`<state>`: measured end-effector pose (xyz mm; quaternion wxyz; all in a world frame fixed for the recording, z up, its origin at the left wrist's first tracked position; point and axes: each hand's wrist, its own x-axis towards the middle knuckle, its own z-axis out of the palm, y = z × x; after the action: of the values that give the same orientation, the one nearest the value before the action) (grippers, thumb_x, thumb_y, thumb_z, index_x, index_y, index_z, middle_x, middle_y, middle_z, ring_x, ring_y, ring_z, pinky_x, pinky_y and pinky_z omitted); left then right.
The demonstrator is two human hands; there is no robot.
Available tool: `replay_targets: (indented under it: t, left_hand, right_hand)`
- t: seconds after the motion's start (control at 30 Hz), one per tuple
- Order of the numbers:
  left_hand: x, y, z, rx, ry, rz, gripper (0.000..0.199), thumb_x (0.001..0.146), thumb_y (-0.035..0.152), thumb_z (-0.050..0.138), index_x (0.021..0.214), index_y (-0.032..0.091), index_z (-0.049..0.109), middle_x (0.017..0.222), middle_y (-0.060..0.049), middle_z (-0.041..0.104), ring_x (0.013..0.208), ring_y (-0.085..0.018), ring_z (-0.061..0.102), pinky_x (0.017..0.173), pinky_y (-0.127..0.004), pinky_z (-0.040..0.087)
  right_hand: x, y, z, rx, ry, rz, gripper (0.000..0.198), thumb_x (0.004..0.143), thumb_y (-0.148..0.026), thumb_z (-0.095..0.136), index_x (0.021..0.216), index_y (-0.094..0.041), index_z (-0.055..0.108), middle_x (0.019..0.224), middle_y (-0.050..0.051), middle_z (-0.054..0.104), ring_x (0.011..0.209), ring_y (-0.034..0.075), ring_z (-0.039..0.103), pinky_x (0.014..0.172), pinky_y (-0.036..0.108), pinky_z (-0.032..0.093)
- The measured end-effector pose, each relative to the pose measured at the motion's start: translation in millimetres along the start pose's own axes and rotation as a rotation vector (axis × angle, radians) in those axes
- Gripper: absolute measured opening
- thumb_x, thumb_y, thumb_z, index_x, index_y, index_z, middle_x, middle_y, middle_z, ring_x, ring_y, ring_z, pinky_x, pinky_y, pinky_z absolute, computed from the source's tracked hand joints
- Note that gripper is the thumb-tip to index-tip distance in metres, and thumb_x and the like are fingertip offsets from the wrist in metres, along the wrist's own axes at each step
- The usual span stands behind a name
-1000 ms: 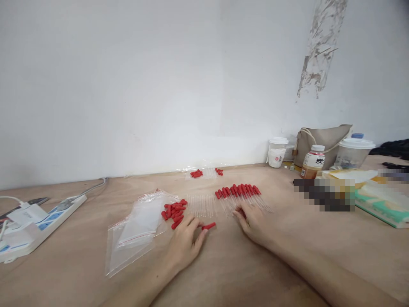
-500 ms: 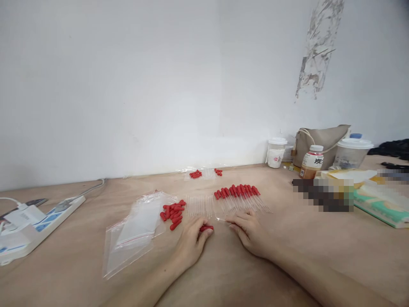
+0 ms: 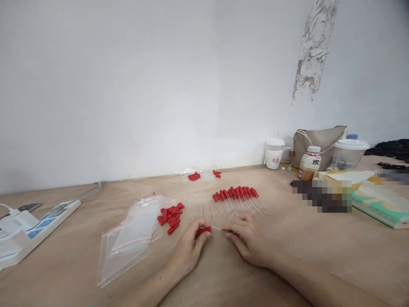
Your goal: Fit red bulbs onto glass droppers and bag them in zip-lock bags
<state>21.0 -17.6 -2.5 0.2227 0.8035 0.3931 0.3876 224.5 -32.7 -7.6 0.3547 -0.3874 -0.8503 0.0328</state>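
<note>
Between thumb and fingers, my left hand (image 3: 191, 244) is closed on a red rubber bulb (image 3: 204, 230), its open end facing right. My right hand (image 3: 245, 238) pinches a thin glass dropper tube (image 3: 216, 228), whose left end meets the mouth of the bulb; how deep it sits I cannot tell. Beyond my hands lies a row of bare glass tubes (image 3: 198, 209). To its right, several droppers with red bulbs (image 3: 234, 194) lie side by side, tips toward me. A pile of loose red bulbs (image 3: 171, 216) is left of the tubes.
Clear zip bags (image 3: 134, 230) lie left of the bulbs. Farther left is a power strip (image 3: 47, 228) with plugs. Near the wall lies a bag of red bulbs and tubes (image 3: 204, 175). At right stand a lidded cup (image 3: 275, 154), a bottle (image 3: 309, 163) and a grey bag (image 3: 316, 145).
My right hand has brought the glass tube left and down to the bulb's mouth. The bulb in my left hand now points at the tube. The view has shifted slightly.
</note>
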Motion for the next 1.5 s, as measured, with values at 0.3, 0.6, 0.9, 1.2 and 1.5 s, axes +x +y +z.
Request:
replay_targets:
  t: [0.3, 0.6, 0.9, 1.2, 1.5]
  left_hand:
    - [-3, 1, -3, 0.021, -0.140, -0.030, 0.022, 0.087, 0.027, 0.040, 0.083, 0.018, 0.060, 0.064, 0.002, 0.057, 0.060, -0.012, 0.052, 0.056, -0.019, 0.040]
    - [-4, 7, -5, 0.116, -0.179, 0.054, 0.020, 0.086, 0.024, 0.042, 0.079, 0.018, 0.061, 0.070, 0.001, 0.061, 0.066, -0.013, 0.054, 0.060, -0.019, 0.039]
    - [-3, 2, -6, 0.290, -0.189, 0.143, 0.019, 0.086, 0.025, 0.043, 0.078, 0.017, 0.058, 0.068, 0.000, 0.055, 0.064, -0.014, 0.051, 0.058, -0.022, 0.038]
    - [0, 3, -11, 0.305, -0.240, 0.206, 0.022, 0.088, 0.025, 0.039, 0.086, 0.019, 0.060, 0.072, -0.002, 0.058, 0.067, -0.015, 0.053, 0.061, -0.024, 0.041]
    - [-3, -4, -16, 0.253, -0.067, 0.144, 0.033, 0.083, 0.028, 0.047, 0.116, 0.024, 0.048, 0.110, -0.006, 0.055, 0.101, -0.021, 0.050, 0.085, -0.034, 0.041]
  right_hand:
    - [2, 7, -3, -0.027, -0.101, -0.026, 0.031, 0.085, -0.017, 0.037, 0.103, -0.029, 0.059, 0.079, 0.001, 0.063, 0.073, 0.014, 0.052, 0.074, 0.031, 0.031]
    - [5, 10, 0, -0.201, -0.069, -0.089, 0.029, 0.076, -0.007, 0.041, 0.086, -0.025, 0.062, 0.075, 0.000, 0.061, 0.070, 0.013, 0.050, 0.068, 0.031, 0.023]
    - [5, -4, 8, -0.245, -0.026, -0.060, 0.018, 0.073, -0.008, 0.043, 0.067, -0.019, 0.056, 0.064, -0.002, 0.059, 0.058, 0.010, 0.046, 0.064, 0.029, 0.022]
    - [8, -7, 15, -0.226, -0.015, -0.033, 0.020, 0.077, -0.011, 0.042, 0.065, -0.020, 0.056, 0.062, -0.002, 0.059, 0.057, 0.010, 0.045, 0.064, 0.029, 0.023]
    - [12, -11, -11, -0.357, -0.107, 0.023, 0.020, 0.078, -0.020, 0.046, 0.066, -0.020, 0.062, 0.071, 0.004, 0.063, 0.073, 0.016, 0.051, 0.068, 0.031, 0.026]
